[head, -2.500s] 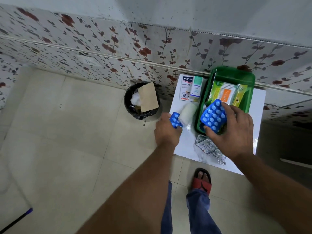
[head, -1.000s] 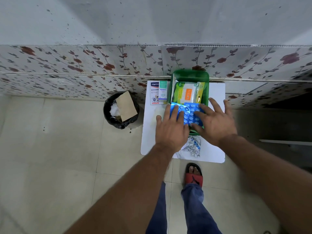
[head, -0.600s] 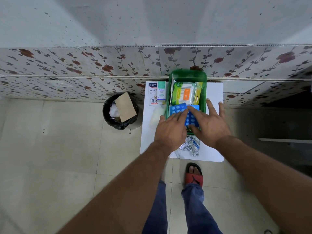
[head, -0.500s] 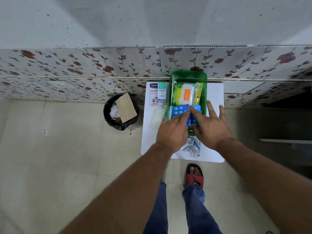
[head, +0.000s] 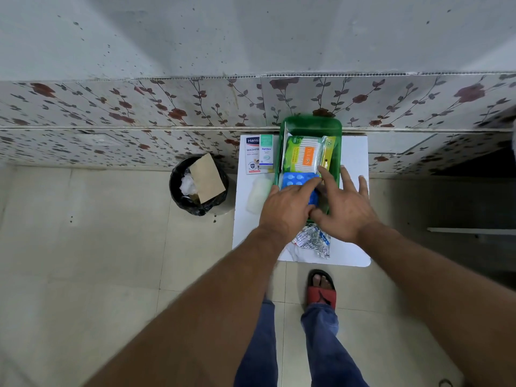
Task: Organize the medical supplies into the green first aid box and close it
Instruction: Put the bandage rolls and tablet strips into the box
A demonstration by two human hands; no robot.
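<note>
The green first aid box point(head: 311, 125) stands open on a small white table point(head: 354, 152) against the wall. Inside it lie a green and orange cotton bud packet point(head: 303, 155) and, nearer me, blue blister packs point(head: 296, 178). My left hand point(head: 287, 210) lies over the blue packs with its fingers curled on them. My right hand point(head: 346, 208) rests beside it with fingers spread, its index finger on the packs and its thumb against my left fingers. Much of the blue packs is hidden under both hands.
Left of the box on the table are a Hansaplast carton point(head: 252, 155), an Optibex carton point(head: 266, 152) and a white roll point(head: 258, 195). Crumpled foil strips point(head: 314, 241) lie near the table's front edge. A black bin point(head: 199, 185) with cardboard stands on the floor to the left.
My left hand brought a small blue pack from the table's left into the box. Both hands then pushed the blue packs down into the near end of the box.
</note>
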